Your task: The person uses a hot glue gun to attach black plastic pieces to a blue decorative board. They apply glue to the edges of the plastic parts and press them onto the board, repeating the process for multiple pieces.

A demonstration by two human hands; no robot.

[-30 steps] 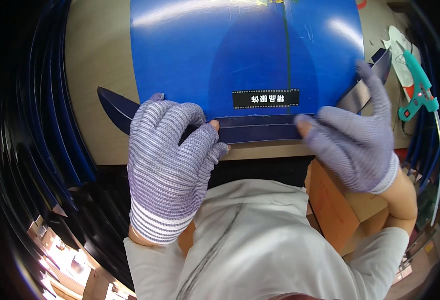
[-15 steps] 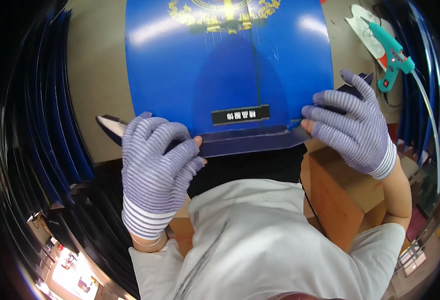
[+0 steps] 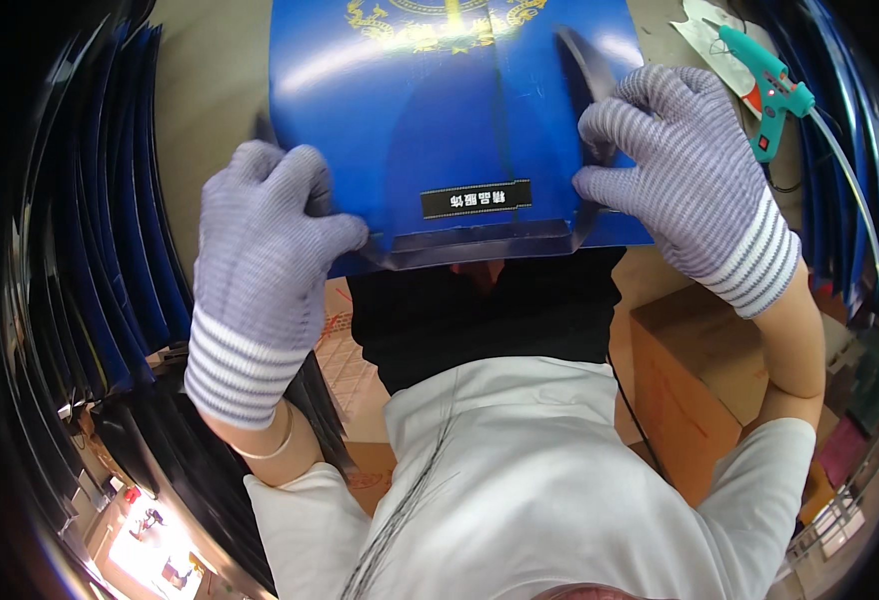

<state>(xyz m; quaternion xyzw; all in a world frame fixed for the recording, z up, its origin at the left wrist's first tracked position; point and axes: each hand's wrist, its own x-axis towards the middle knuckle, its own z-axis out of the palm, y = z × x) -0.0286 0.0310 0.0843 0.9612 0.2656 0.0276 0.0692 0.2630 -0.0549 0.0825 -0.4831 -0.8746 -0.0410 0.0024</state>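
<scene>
A large glossy blue cardboard piece [image 3: 440,120] with a gold emblem and a small black label lies on the table before me. A dark cardboard strip [image 3: 485,245] runs along its near edge, its ends bent upward and away from me. My right hand [image 3: 675,170], in a striped grey-purple glove, is closed around the raised right end [image 3: 582,65] of the strip. At the left end, my gloved left hand [image 3: 265,225] has its fingers bent around the strip. The left hand covers most of that end, with only a blurred dark tip beyond it.
A teal glue gun [image 3: 768,85] with a pale cord rests on a white sheet at the far right. Stacks of dark blue sheets [image 3: 85,220] stand along the left, with more at the right. Below the table at right is a cardboard box [image 3: 695,350].
Both hands have moved away from me, bending the strip's ends from out at the sides to upright over the blue piece. The blue piece has shifted slightly away from me.
</scene>
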